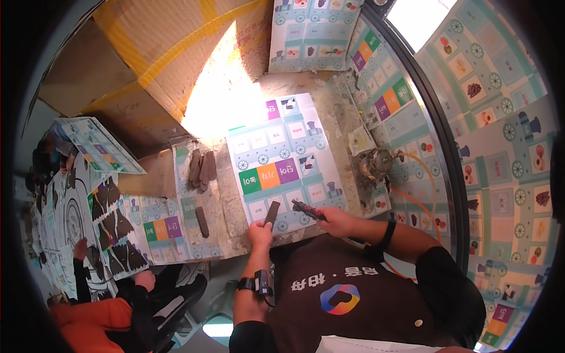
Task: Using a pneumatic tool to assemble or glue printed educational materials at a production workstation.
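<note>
My left hand (pixel 259 234) pinches a dark brown flat strip (pixel 272 213), held upright at the near edge of a printed sheet (pixel 276 156). To its right, my right hand (pixel 339 223) is closed around a dark plier-like tool (pixel 307 209) with small red marks; its exact kind is hard to make out. The tool's tip points left toward the strip, apart from it. Under both lies the sheet, showing train pictures and coloured blocks. Left of the sheet rest a pile of similar brown strips (pixel 203 167) and one separate strip (pixel 202 222).
A metal fitting (pixel 376 163) with an orange hose (pixel 416 203) stands right of the sheet. Cardboard (pixel 156 47) walls the back left, printed sheets (pixel 406 94) the right. A person in orange (pixel 97 323) sits at the lower left, beside dark cut pieces (pixel 112 226).
</note>
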Tool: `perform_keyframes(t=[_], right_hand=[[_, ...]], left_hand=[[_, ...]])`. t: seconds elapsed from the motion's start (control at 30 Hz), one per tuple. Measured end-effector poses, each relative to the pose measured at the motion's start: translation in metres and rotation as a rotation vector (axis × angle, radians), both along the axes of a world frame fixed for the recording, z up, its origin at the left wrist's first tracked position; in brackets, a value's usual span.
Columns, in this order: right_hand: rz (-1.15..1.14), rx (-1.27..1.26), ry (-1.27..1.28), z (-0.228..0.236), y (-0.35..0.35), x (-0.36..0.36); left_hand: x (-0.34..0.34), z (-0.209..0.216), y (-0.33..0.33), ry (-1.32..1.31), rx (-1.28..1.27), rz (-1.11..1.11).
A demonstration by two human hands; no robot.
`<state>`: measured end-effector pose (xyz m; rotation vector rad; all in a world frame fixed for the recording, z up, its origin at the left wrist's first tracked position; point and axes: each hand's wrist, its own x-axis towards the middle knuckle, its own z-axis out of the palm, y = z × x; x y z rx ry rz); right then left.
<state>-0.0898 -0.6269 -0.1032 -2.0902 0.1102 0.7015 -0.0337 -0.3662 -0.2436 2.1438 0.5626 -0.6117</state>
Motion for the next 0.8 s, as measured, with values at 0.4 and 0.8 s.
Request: perform_keyframes(t=[0.4, 0.8], right_hand=[[-0.025, 0.043, -0.090, -0.018, 0.003, -0.010], [-0.001, 0.013, -0.025, -0.007, 0.004, -0.010]], left_hand=[[-0.013, -0.006, 0.003, -0.570, 0.286, -0.341], [-0.013, -0.005, -0.007, -0.686, 0.315, -0.441]])
